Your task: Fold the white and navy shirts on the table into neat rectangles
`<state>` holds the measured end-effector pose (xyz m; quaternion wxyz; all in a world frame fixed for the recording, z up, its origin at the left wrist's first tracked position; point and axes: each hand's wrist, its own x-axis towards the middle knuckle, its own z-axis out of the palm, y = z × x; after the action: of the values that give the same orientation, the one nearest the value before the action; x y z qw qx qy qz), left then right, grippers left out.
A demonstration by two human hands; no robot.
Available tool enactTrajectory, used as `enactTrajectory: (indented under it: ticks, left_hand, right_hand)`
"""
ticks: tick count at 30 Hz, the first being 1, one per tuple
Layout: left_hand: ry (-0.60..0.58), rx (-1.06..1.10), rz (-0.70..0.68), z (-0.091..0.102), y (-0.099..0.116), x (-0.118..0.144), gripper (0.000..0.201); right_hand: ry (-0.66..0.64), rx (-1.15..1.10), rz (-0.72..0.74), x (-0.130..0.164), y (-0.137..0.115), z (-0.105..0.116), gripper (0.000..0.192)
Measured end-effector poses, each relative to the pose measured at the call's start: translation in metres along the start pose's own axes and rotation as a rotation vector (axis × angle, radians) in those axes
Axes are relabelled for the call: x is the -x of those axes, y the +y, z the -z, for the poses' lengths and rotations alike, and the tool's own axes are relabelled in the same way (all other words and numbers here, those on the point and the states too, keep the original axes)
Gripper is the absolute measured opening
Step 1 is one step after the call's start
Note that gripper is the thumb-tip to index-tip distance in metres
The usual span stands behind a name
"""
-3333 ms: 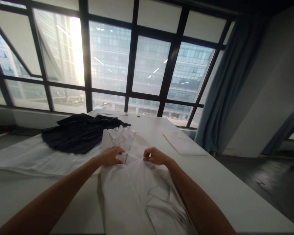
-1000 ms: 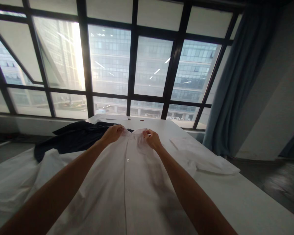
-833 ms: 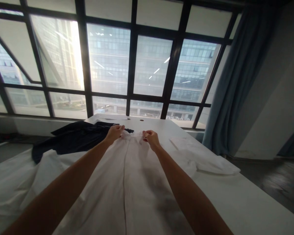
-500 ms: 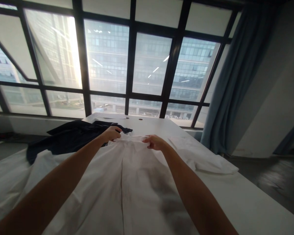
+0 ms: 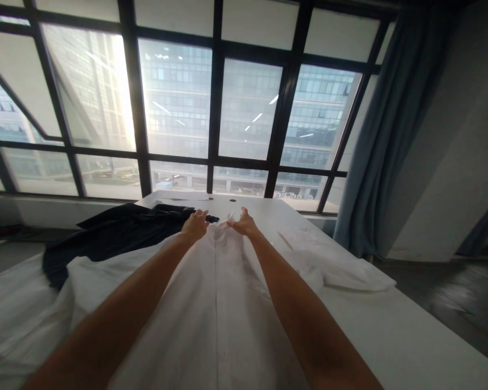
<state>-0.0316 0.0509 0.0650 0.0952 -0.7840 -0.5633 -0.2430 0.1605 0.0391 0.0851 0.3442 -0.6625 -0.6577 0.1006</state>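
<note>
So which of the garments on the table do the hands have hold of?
The white button-front shirt in the middle; left hand and right hand meet at its collar. The dark garment lies untouched, left.

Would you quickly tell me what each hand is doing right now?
Left hand: on the white shirt collar; grip cannot be told.
Right hand: same, fingers spread at the collar; grip cannot be told.

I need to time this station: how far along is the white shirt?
Done: the white shirt lies flat, front up, placket closed down the middle. In hand: left hand and right hand work the collar at the far end. Left: its right sleeve lies spread, nothing folded yet.
</note>
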Motion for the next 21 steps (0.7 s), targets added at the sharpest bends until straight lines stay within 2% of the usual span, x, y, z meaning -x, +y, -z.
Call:
enactTrajectory:
  ticks: [2,4,5,8,10,12,14,17,21]
  left_hand:
    - [-0.088,-0.033,0.010,-0.008,0.000,0.014,0.042]
    - [-0.156,-0.044,-0.046,-0.010,0.007,0.033,0.035]
    - [-0.182,-0.037,-0.087,-0.009,0.012,0.043,0.030]
    - [-0.313,0.003,-0.175,-0.006,0.026,0.073,0.025]
    - [-0.427,0.017,-0.183,-0.008,0.033,0.089,0.026]
    - [-0.487,0.023,-0.153,-0.013,0.036,0.104,0.026]
    - [-0.477,0.031,-0.092,-0.021,0.036,0.116,0.026]
    - [-0.376,0.062,-0.013,-0.029,0.038,0.131,0.027]
    - [-0.256,0.120,0.024,-0.032,0.042,0.142,0.027]
  right_hand:
    - [-0.128,0.094,0.048,0.020,0.002,-0.013,0.056]
    - [-0.214,0.189,0.131,0.046,0.002,-0.023,0.031]
    - [-0.254,0.231,0.169,0.059,0.001,-0.026,0.025]
    - [-0.396,0.338,0.217,0.096,-0.003,-0.034,0.027]
    - [-0.473,0.392,0.186,0.114,-0.002,-0.038,0.034]
    - [-0.492,0.415,0.142,0.124,0.003,-0.041,0.041]
    - [-0.467,0.404,0.112,0.128,0.012,-0.045,0.042]
    - [-0.415,0.363,0.094,0.128,0.025,-0.052,0.034]
    - [-0.267,0.348,0.147,0.133,0.035,-0.061,0.027]
